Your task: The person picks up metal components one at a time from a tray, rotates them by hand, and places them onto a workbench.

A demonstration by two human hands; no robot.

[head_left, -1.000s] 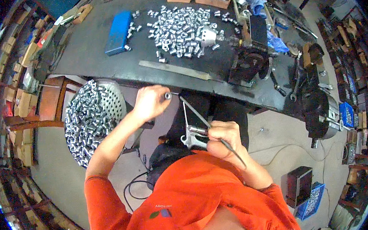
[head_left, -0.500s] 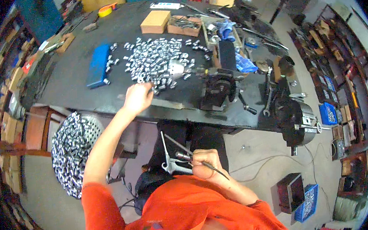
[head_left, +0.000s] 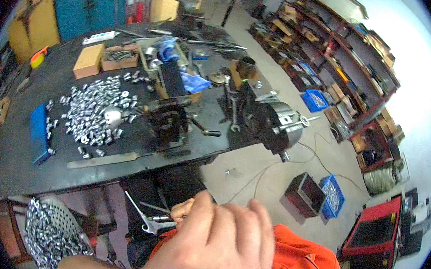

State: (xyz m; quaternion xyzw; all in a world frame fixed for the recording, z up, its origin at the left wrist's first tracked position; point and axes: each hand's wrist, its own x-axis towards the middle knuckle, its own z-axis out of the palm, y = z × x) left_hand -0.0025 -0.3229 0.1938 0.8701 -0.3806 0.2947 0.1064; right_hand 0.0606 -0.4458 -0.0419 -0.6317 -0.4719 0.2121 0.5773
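My left hand is raised close in front of my chest, its back and bent knuckles showing. Its fingers curl downward, so anything inside them is hidden. Behind it, mostly covered, my right hand is closed on a thin metal rod, which slants out to the left. A silvery lever-handled tool lies at my lap beside that hand. On the dark workbench ahead is a spread pile of small shiny metal sleeves. A flat file lies along the bench's near edge.
A perforated basket heaped with metal sleeves stands at the lower left. A blue box sits left of the pile. A black vise-like fixture and a chuck are to the right. Bins and a red cart stand on the floor.
My left hand has come back from the pile's near edge to close before my chest, now covering most of my right hand. The view has turned right, bringing the red cart in.
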